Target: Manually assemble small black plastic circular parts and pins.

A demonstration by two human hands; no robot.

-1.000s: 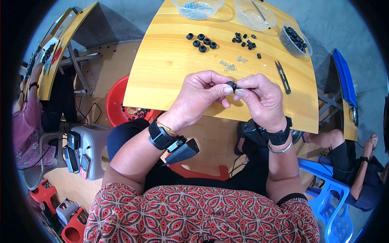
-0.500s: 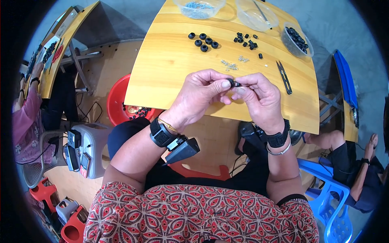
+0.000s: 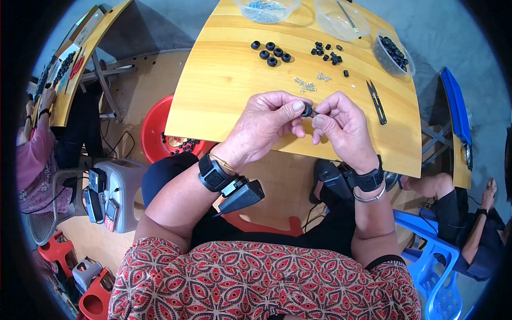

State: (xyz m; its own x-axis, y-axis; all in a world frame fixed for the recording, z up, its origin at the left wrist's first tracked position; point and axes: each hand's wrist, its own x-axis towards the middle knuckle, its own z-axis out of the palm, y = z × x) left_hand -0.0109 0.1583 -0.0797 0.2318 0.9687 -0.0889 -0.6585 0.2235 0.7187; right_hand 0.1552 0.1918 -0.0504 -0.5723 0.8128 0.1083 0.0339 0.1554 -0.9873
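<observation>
Just above the table's near edge, my left hand [image 3: 269,121] pinches a black rounded part [image 3: 306,110] between thumb and fingers. My right hand [image 3: 344,128] meets it from the other side, with thumb and index finger closed at the part's right end on a small dark piece, too hidden to name. Beyond my hands lie small clear pieces [image 3: 308,86] in a loose group. Several black round parts [image 3: 272,62] stand to the far left of them, and smaller black cylindrical pieces [image 3: 335,58] to the far right. Black thread snips [image 3: 376,102] lie right of my right hand.
Along the far side of the wooden table [image 3: 213,96] stand clear bowls; one holds bluish bits [image 3: 264,6], another black parts [image 3: 393,53]. A red basin [image 3: 154,136] sits below the left edge. Other people sit at tables left and right. A blue chair [image 3: 434,261] stands at right.
The black part has turned a little and more of it shows. My right thumb and fingers have shifted slightly rightward from it; my left hand keeps its pinch.
</observation>
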